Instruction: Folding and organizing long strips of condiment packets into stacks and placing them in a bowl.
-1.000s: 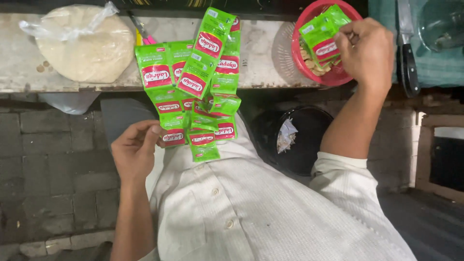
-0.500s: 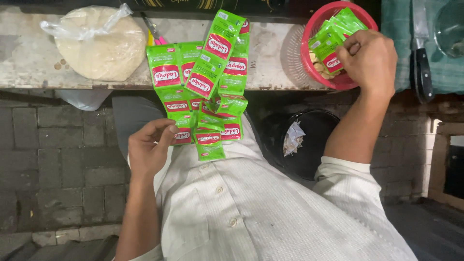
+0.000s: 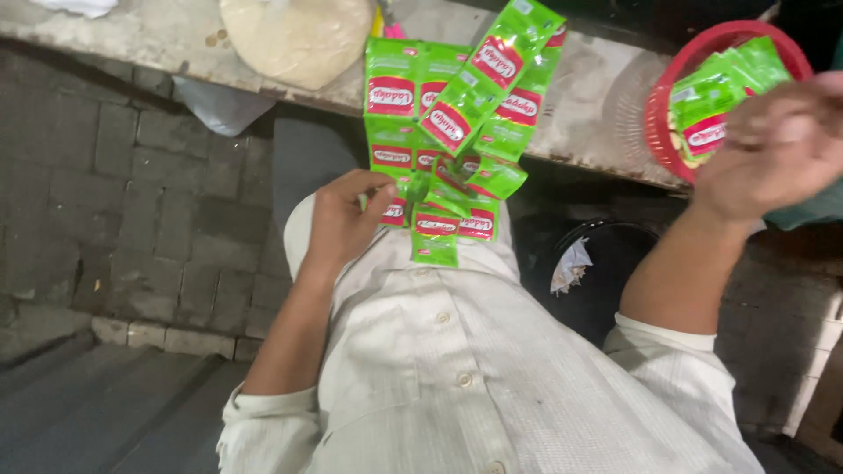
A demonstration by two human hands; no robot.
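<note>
A worn, pale stone worktop (image 3: 158, 35) runs across the far side, its surface scuffed and speckled. On it toward the left lies a round flat disc of pale dough (image 3: 294, 35) under clear plastic. Further right, green sachets (image 3: 439, 96) hang over its near edge, and a red plastic basket (image 3: 702, 96) sits at the right end.

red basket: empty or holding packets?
Holding packets. Green sachets fill the red basket, sticking above its rim; the right hand is at them. How deep they go cannot be told.
</note>
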